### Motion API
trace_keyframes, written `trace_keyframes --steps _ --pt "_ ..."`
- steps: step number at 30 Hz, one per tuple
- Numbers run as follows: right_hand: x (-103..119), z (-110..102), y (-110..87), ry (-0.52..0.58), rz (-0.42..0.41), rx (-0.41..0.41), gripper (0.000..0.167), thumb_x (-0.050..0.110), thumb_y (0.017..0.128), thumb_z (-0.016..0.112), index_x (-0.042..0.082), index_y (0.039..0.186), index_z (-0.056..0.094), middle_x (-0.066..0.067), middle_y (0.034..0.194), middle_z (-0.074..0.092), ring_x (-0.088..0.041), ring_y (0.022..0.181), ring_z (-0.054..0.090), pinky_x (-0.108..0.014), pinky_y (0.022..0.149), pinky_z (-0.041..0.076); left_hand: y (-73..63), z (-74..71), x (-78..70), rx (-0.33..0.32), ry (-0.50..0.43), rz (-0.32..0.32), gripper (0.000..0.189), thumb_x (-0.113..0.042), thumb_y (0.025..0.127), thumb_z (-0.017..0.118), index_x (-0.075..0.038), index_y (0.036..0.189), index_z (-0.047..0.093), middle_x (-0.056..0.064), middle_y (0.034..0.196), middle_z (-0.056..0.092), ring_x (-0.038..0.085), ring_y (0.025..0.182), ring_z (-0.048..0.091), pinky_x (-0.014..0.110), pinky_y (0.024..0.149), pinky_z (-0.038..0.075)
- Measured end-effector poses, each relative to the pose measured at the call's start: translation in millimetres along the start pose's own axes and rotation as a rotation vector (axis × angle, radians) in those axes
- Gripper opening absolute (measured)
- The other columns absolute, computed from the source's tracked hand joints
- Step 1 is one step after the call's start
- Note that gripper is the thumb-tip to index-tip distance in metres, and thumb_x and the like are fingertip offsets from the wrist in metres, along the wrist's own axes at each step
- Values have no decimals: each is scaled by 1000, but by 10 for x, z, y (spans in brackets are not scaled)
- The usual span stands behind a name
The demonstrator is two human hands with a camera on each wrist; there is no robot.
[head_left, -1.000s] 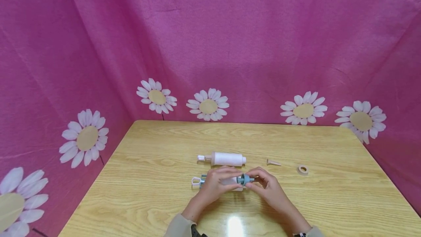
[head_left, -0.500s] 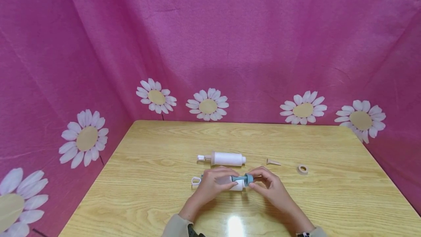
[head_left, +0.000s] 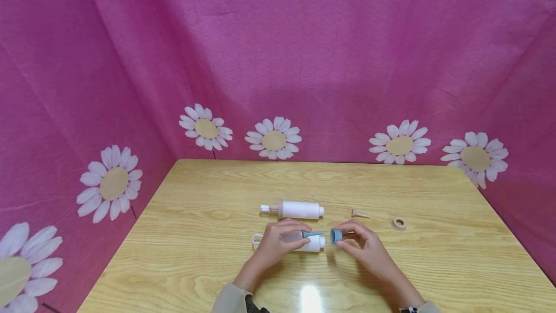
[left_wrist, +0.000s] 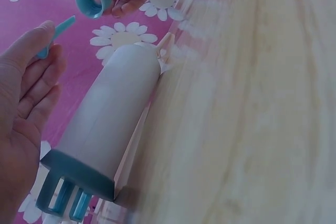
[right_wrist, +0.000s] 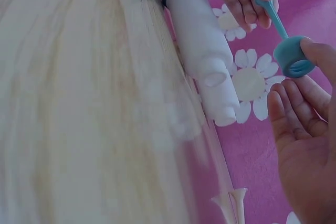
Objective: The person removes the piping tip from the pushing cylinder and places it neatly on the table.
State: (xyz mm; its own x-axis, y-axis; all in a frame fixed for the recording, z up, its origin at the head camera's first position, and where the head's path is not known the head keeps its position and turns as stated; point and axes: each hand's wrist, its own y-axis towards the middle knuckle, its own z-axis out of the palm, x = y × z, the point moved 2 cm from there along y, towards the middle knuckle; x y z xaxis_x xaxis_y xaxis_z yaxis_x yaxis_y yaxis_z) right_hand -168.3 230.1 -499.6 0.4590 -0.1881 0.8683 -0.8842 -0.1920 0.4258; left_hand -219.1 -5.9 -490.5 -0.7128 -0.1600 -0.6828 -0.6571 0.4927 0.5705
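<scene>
My left hand [head_left: 278, 243] pinches a small teal tapered nozzle [head_left: 313, 233] between thumb and fingers, its narrow tip pointing right. In my right hand [head_left: 366, 252] is a teal ring cap [head_left: 335, 236], gripped by thumb and fingertips with its opening turned left. Nozzle and ring cap are apart, with a narrow gap between them in the head view. Below the left hand lies a white syringe-like barrel [head_left: 313, 244], partly hidden by that hand. The left wrist view shows the same barrel [left_wrist: 113, 103] with its teal handled end [left_wrist: 79, 174].
Behind the hands lies a second white barrel [head_left: 300, 210] with a beige end. To its right are a beige nozzle [head_left: 360, 214] and a beige ring cap [head_left: 399, 224]. A pink flowered cloth [head_left: 330, 86] hangs behind the wooden table [head_left: 434, 255].
The nozzle was passing through the ring cap earlier. The right hand has drawn the ring cap off to the right, and the left hand has shifted slightly left with the nozzle.
</scene>
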Motion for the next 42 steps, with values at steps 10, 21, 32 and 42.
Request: trace_keyframes --steps 10,21,32,42 --pt "-5 -168 -106 -20 27 -38 25 -5 87 66 0 112 64 -1 111 62 1 98 61 -15 87 53 29 82 1 1 4 2 20 -18 84 77 -11 102 76 0 103 77 12 99 71 27 93 56" --pt "-7 -427 -265 -75 54 -77 23 -6 89 64 -5 112 62 12 111 61 2 97 61 -12 87 51 79 267 -41 40 -21 -3 22 -23 86 75 -10 104 76 1 105 76 10 100 70 21 87 56" --pt "-30 -660 -397 -137 141 -107 21 0 91 65 0 112 64 3 111 61 2 97 60 -10 87 50 170 470 -60 21 -41 43 19 -13 83 78 -8 101 76 4 101 77 14 99 71 21 88 56" --pt "-69 -849 -520 -146 162 -118 23 -1 91 63 1 114 63 6 113 62 5 98 62 -9 87 50 269 683 -100 36 -28 94 17 -17 84 77 -11 100 76 4 101 77 13 97 71 17 87 55"
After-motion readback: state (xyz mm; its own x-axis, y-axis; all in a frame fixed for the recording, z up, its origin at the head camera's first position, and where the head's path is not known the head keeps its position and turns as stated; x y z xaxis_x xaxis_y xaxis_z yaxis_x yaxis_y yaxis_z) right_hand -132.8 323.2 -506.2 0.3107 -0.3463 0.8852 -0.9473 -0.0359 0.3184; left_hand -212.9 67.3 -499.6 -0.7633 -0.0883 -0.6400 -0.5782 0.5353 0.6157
